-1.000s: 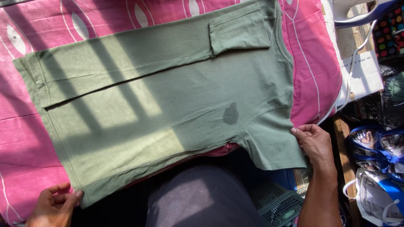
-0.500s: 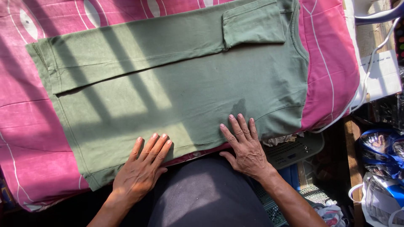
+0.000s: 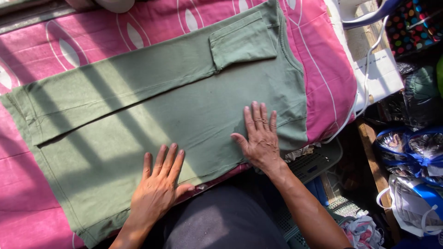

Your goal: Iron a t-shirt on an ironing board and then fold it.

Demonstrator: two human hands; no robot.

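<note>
A green T-shirt (image 3: 152,120) is laid flat across the pink patterned surface (image 3: 323,83), reaching from its left edge almost to its right edge. The far side of the shirt is already folded inward along its length, and the far sleeve (image 3: 242,44) is turned over onto the body near the far right corner. The near side is not yet folded: its long edge lies along the near edge of the surface, and the near sleeve is spread out under and beside the right hand (image 3: 260,138).

Both hands are pressed flat on the cloth, palms down. The fingers of the left hand (image 3: 159,184) are held straight and close together on the near half of the shirt, toward the hem; the fingers of the right hand are spread slightly, near the shoulder seam. Nothing is gripped by either hand. By this judgement, about half of the folding is done, with the near side and the crosswise folds left.

Beyond the right edge of the surface, a white cord (image 3: 364,87) is draped down, and a board with white paper (image 3: 378,69) lies beside it. Shiny blue-and-silver bags (image 3: 410,152) are heaped lower right, and a grey plastic basket (image 3: 314,163) is tucked just under the near edge. Nothing is lying on the shirt itself, so the fold is unobstructed.
</note>
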